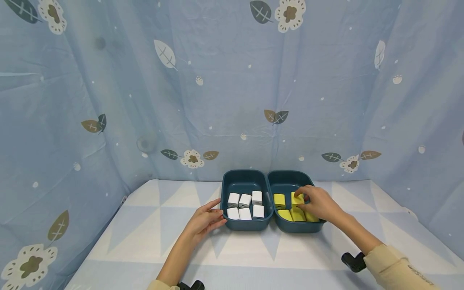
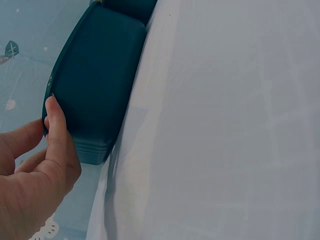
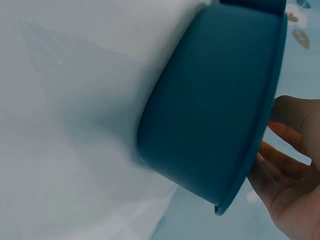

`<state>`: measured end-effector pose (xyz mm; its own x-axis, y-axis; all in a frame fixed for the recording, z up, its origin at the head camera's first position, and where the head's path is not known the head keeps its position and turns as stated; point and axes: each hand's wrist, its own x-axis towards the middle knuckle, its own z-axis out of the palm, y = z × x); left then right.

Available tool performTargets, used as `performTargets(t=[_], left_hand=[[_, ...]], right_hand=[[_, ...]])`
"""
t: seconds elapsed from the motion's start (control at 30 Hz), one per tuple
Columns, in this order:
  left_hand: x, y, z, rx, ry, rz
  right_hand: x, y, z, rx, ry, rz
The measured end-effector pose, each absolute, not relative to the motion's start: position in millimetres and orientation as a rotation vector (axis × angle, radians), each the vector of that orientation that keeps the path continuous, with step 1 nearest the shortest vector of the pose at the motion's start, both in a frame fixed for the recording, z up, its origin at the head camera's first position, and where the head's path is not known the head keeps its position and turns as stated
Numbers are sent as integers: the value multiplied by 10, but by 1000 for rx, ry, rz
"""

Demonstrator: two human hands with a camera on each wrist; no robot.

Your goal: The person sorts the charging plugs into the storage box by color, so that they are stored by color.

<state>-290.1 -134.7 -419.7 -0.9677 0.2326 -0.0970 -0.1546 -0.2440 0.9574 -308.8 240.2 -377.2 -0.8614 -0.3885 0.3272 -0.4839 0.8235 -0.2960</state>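
Two dark teal bins stand side by side. The left bin (image 1: pixel 245 226) holds several white charger-like blocks (image 1: pixel 257 197), some showing a small slot. In the right bin (image 1: pixel 299 227) lie several yellow blocks (image 1: pixel 279 200) of similar shape. My right hand (image 1: pixel 320 203) reaches over the right bin's rim and pinches one yellow charger-like block (image 1: pixel 296 199) between thumb and fingers. My left hand (image 1: pixel 203 220) touches the left bin's outer left side with extended fingers, near the rim (image 2: pixel 49 87). The right wrist view shows the right bin's outer wall (image 3: pixel 210 110), which hides the blocks.
A white and pale blue patterned cloth (image 1: pixel 145 237) covers the table. Behind the bins hangs a blue curtain (image 1: pixel 224 100) with leaves and flowers; it also runs along both sides. Black straps (image 1: pixel 353 262) sit at the wrists.
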Motion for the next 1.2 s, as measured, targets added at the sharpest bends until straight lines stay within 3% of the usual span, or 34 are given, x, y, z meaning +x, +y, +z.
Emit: performTargets(t=[1.2], left_hand=[[-2907, -1352, -4207, 69, 1758, 2300]], right_hand=[[-3471, 2261, -3973, 483, -2904, 557]])
